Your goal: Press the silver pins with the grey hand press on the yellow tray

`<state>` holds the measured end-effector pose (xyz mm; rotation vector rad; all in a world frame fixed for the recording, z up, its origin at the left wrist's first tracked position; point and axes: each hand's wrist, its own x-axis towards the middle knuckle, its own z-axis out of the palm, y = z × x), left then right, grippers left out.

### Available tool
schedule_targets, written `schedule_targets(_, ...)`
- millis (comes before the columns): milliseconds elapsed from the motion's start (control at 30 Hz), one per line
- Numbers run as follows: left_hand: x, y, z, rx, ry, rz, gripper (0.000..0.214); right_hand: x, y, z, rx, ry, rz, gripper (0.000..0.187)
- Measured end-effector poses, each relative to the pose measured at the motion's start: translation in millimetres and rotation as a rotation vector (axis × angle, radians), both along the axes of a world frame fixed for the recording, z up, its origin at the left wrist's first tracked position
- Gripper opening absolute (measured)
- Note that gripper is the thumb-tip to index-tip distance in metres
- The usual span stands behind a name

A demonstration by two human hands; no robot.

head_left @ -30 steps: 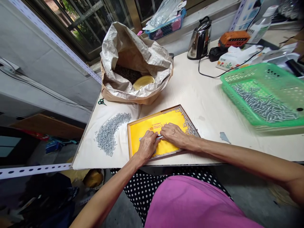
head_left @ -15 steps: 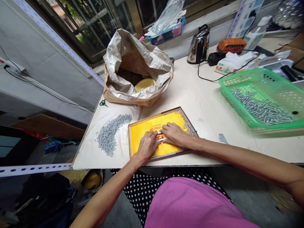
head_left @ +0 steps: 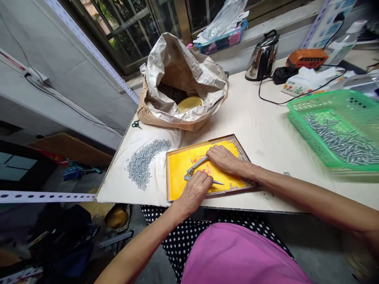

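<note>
Two bare hands work over a shallow rectangular tray [head_left: 168, 179] with a bright yellow, printed bottom, lying near the front edge of the counter [head_left: 251, 114]. The left hand [head_left: 194, 190] has its fingers closed over a narrow grey strip [head_left: 218, 182], whose ends poke out on both sides, low above the yellow. The fingers of the right hand [head_left: 223, 157], bent over the tray's far half, grip the end of a second grey strip [head_left: 197, 165] that slants down toward the first. Between the strips' left ends sit a few small metal pins [head_left: 190, 172]; more line the tray's right side, and some lie loose near its front rim.

Left of the tray, a curved heap of silvery pins [head_left: 145, 162] rests on a white cloth [head_left: 114, 187]. Green-handled scissors [head_left: 136, 124] lie beyond it, beside a large open sack [head_left: 177, 124] holding dark small pieces and a yellow bowl [head_left: 190, 104]. Toward the right stand a green plastic basket [head_left: 319, 152] with many pins inside, a steel kettle [head_left: 261, 59] and an orange battery pack [head_left: 306, 59].
</note>
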<state>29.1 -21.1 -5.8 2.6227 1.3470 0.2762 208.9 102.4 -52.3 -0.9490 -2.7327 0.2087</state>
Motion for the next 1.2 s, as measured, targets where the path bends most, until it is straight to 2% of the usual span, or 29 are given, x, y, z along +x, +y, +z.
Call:
schedule_targets(67, -12.4, 3.5, 10.3, 0.042, -0.114, 0.073, 0.029, 7.2, 2.5, -1.1, 0.006, -0.008, -0.061, 0.027)
schedule_targets(167, -39.5, 19.0, 21.2, 0.119, -0.354, 0.422, 0.031, 25.3, 10.3, -0.6, 0.012, 0.036, -0.175, 0.027)
schedule_targets(200, -48.3, 26.3, 21.6, 0.105, -0.417, 0.532, 0.034, 32.1, 13.3, 0.2, 0.017, 0.063, -0.210, 0.028)
schedule_targets(267, -60.9, 41.9, 16.1, -0.010, -0.500, 0.642, 0.039, 44.6, 18.4, 2.7, 0.027, 0.120, -0.266, 0.030)
schedule_targets(400, -57.1, 63.5, -11.9, -0.279, -0.588, 0.643, 0.048, 60.3, 21.6, 9.6, 0.031, 0.253, -0.332, 0.031)
schedule_targets(500, -40.6, 62.7, -27.5, -0.433, -0.722, 0.590, 0.053, 66.8, 19.9, 12.8, 0.061, 0.330, -0.362, 0.029)
schedule_targets(567, -33.0, 56.1, -27.8, -0.521, -0.918, 0.600, 0.058, 70.7, 18.7, 13.1, 0.097, 0.328, -0.371, 0.027)
schedule_targets(633, -30.3, 48.9, -20.9, -0.551, -1.120, 0.688, 0.066, 73.1, 17.6, 12.1, 0.132, 0.294, -0.368, 0.026)
schedule_targets(700, -30.4, 43.5, -10.8, -0.546, -1.206, 0.779, 0.073, 72.6, 16.1, 10.6, 0.156, 0.253, -0.353, 0.026)
schedule_targets(767, -30.6, 41.0, -2.5, -0.591, -1.166, 0.798, 0.074, 68.3, 13.8, 9.2, 0.169, 0.222, -0.339, 0.028)
schedule_targets(833, -30.5, 41.2, 0.8, -0.694, -1.058, 0.742, 0.069, 61.7, 11.0, 8.3, 0.175, 0.200, -0.323, 0.029)
schedule_targets(900, -31.2, 42.7, -0.4, -0.777, -0.922, 0.666, 0.060, 55.2, 8.8, 7.7, 0.178, 0.182, -0.304, 0.030)
schedule_targets(967, -32.5, 42.8, -3.3, -0.778, -0.799, 0.626, 0.052, 50.9, 7.5, 7.0, 0.181, 0.167, -0.282, 0.029)
schedule_targets(1033, -32.1, 38.9, -4.8, -0.661, -0.653, 0.622, 0.044, 49.2, 6.8, 5.8, 0.190, 0.155, -0.257, 0.028)
schedule_targets(1133, -24.6, 25.1, -2.4, -0.290, -0.358, 0.593, 0.037, 49.8, 5.7, 2.2, 0.214, 0.144, -0.214, 0.028)
schedule_targets(1200, -18.1, 17.8, 1.5, -0.096, -0.235, 0.576, 0.035, 50.9, 5.5, -2.3, 0.225, 0.159, -0.208, 0.028)
